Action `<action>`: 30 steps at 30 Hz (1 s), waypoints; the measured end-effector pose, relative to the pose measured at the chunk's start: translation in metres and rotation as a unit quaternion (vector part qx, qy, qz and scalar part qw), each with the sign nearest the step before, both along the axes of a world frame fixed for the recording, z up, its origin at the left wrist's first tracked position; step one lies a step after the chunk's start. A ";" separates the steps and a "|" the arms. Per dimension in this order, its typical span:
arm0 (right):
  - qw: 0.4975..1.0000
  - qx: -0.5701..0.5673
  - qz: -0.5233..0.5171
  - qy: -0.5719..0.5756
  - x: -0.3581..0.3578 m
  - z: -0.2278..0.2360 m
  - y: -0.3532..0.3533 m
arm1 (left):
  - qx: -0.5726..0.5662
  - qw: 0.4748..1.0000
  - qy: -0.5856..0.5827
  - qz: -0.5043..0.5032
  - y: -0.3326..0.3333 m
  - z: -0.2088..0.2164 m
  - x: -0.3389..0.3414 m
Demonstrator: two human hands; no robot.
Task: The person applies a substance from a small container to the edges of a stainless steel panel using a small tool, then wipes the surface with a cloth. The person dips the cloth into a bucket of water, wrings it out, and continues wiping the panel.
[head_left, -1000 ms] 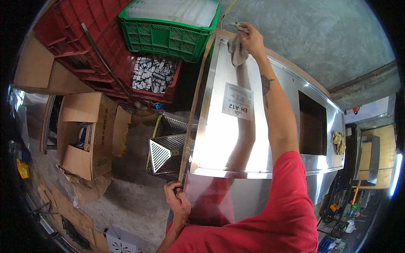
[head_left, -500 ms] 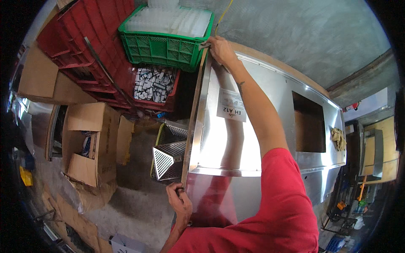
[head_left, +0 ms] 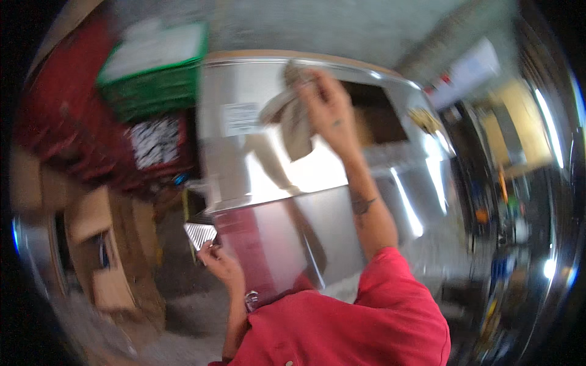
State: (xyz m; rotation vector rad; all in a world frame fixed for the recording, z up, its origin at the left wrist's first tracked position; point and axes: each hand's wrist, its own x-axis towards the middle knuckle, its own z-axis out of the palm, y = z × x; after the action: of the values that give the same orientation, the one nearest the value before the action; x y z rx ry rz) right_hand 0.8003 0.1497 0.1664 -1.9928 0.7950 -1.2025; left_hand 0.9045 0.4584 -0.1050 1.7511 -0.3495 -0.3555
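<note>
My right hand (head_left: 332, 110) is closed on a crumpled grey-brown rag (head_left: 297, 131), which hangs over a shiny sheet-metal cabinet (head_left: 278, 229). Just right of the rag, a rectangular opening (head_left: 375, 113) in the cabinet shows a brown inside. A white printed label (head_left: 242, 118) sticks to the metal left of the rag. Down by the cabinet's near left corner is my left hand (head_left: 221, 265), its fingers curled inward; blur hides what they hold, if anything. Beside those fingers, a slotted metal piece (head_left: 201, 234) shows below the cabinet's left edge.
A green crate (head_left: 149, 88) of whitish pieces stands at the far left, above red crates (head_left: 73, 131) with small white parts. Nearer, an opened cardboard box (head_left: 116, 287) sits on the floor. A tan cloth or glove (head_left: 425, 120) lies on the cabinet's right end.
My right hand has come from the cabinet's far left corner toward its middle, bringing the rag. The view has swung right, blurring the scene. My left hand stays near the left edge.
</note>
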 end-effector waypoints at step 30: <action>0.781 -0.076 -0.599 -0.156 -0.647 -0.136 0.441 | 0.054 0.422 -0.195 -0.884 0.022 0.221 -0.623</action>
State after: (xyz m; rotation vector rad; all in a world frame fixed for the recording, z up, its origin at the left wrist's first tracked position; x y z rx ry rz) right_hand 0.1533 0.5904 0.0307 -1.1730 1.9431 -2.2442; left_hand 0.2816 0.4806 0.1156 0.7582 -2.5751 -1.4222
